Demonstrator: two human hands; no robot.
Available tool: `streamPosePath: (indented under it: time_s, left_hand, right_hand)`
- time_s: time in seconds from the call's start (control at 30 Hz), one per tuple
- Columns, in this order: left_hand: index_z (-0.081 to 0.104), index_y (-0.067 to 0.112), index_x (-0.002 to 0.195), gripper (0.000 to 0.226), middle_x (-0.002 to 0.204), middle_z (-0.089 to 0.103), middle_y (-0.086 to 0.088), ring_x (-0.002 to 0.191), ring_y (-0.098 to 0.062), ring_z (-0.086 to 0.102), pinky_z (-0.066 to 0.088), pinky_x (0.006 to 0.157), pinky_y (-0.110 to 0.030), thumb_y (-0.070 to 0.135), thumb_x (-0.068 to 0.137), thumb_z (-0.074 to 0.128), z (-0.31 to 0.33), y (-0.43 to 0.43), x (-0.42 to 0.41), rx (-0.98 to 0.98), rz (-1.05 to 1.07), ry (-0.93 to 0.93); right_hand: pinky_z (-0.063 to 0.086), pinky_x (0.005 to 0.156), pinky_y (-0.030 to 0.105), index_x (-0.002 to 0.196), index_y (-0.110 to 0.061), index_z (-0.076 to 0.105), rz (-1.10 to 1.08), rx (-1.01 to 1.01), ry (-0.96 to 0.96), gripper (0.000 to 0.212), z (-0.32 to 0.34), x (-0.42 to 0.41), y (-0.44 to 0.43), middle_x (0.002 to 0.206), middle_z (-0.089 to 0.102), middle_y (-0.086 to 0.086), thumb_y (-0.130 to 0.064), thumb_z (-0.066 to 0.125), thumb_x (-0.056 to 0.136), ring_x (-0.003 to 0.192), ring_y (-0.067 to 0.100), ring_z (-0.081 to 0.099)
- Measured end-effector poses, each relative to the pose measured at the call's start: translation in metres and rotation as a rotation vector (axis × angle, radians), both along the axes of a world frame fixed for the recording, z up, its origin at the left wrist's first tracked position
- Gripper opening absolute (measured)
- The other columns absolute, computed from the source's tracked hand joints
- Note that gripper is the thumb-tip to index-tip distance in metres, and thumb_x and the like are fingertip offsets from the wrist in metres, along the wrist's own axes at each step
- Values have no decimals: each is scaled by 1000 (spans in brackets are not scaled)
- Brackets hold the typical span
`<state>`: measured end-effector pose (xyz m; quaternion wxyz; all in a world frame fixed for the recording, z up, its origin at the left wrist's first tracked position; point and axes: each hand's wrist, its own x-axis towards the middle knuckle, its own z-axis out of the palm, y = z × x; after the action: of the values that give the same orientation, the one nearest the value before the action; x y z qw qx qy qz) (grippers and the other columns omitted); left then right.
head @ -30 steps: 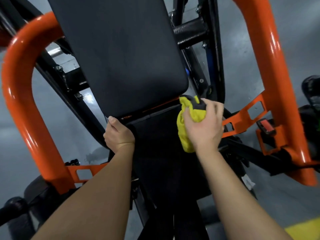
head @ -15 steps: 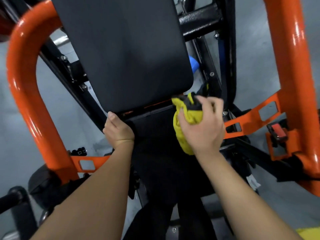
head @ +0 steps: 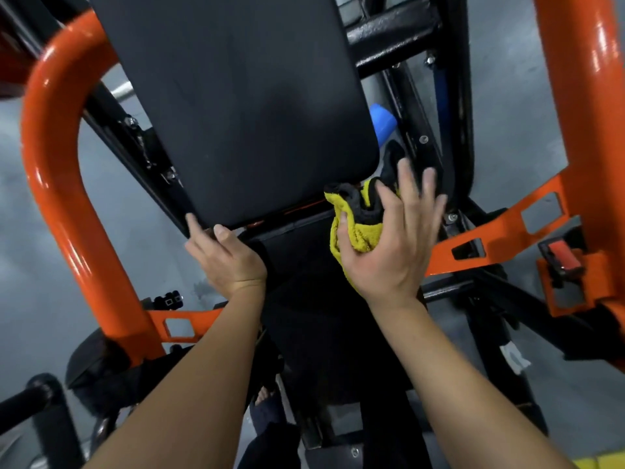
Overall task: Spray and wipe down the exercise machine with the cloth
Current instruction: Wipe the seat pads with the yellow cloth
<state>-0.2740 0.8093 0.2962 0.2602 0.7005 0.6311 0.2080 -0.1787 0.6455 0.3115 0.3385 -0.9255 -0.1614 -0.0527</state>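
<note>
We see the cloth [head: 355,231] as a bunched wad of yellow terry with a nubby pile and a black hem. It is pressed against the lower right corner of the back pad [head: 236,106], where that pad meets the seat pad [head: 297,262]. Our right hand [head: 389,248] grips it: the thumb and forefinger dig into the folds, while the other fingers spread upward past the corner, blurred. Our left hand [head: 226,258] sits at the back pad's lower left corner, with the thumb tip on the pad's edge. Its fingers bend down into the seam and are hidden, so we cannot tell whether they clamp on anything.

The back pad is a flat slab of matte black vinyl with rounded corners and faint scuffs. The seat pad below is the same dark material, largely covered by both forearms. A glossy orange tube [head: 50,157] curves round the left side, and a straight orange upright [head: 581,96] runs down the right. An orange bracket [head: 500,228], flat plate with rectangular cut-outs, reaches in toward the seat. A rough-coated black crossbar [head: 392,32] passes behind the pad's upper right edge. A rounded blue plastic part [head: 382,121] peeks out beside the pad's right edge, and a small red latch [head: 563,257] sits by the right upright. The grey floor [head: 40,265] is smooth.
</note>
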Motion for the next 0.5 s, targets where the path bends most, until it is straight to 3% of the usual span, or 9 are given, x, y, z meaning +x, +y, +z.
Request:
streamPosePath:
  time_s: [0.07, 0.1, 0.17, 0.23, 0.37, 0.43, 0.5]
  left_hand:
    - [25, 14, 163, 64, 151, 40, -15, 97, 8, 37, 28, 79, -13, 32, 102, 26, 1, -3, 2, 33, -29, -10]
    - [23, 15, 163, 63, 153, 40, -14, 101, 8, 37, 29, 80, -8, 30, 103, 25, 2, -4, 1, 40, -47, -18]
    - [24, 14, 163, 62, 157, 38, -14, 128, -7, 41, 21, 95, 3, 30, 104, 22, -1, -1, -1, 80, -97, -49]
    - [23, 13, 163, 66, 160, 36, -15, 143, -22, 36, 17, 110, -7, 39, 103, 19, -5, 4, -6, 85, -131, -70]
    - [19, 16, 164, 65, 162, 33, -14, 145, -25, 35, 24, 114, -16, 36, 103, 23, -10, 7, -6, 93, -136, -78]
    - [16, 14, 165, 70, 162, 33, -15, 147, -29, 34, 30, 119, -37, 39, 100, 25, -8, 8, -8, 129, -140, -62]
    - [13, 9, 164, 75, 164, 29, -18, 148, -34, 32, 29, 120, -48, 41, 98, 26, -5, 6, -7, 136, -159, -20]
  right_hand:
    - [34, 118, 56, 129, -2, 65, 11, 82, -2, 52, -4, 1, -4, 147, 55, 14, -38, 70, 91, 145, 40, 40]
    - [40, 113, 53, 129, -1, 66, 9, 116, -14, 52, -6, 0, -4, 143, 58, 13, -35, 72, 90, 140, 40, 46]
    - [44, 109, 50, 131, -3, 66, -2, 157, -45, 52, -9, -1, -4, 138, 62, 13, -34, 73, 90, 134, 39, 52]
    - [45, 108, 49, 133, -7, 65, -18, 168, -72, 51, -10, -2, -1, 136, 63, 12, -33, 73, 91, 132, 39, 53]
    - [44, 109, 49, 126, -13, 72, -76, 171, -138, 41, -15, -9, 4, 133, 64, 12, -32, 73, 90, 131, 39, 53]
    - [44, 110, 48, 122, -14, 73, -99, 175, -143, 38, -15, -11, 7, 129, 65, 10, -32, 73, 89, 131, 38, 53]
    - [44, 110, 44, 119, -14, 74, -131, 183, -149, 37, -13, -12, 7, 123, 67, 7, -33, 73, 87, 128, 36, 55]
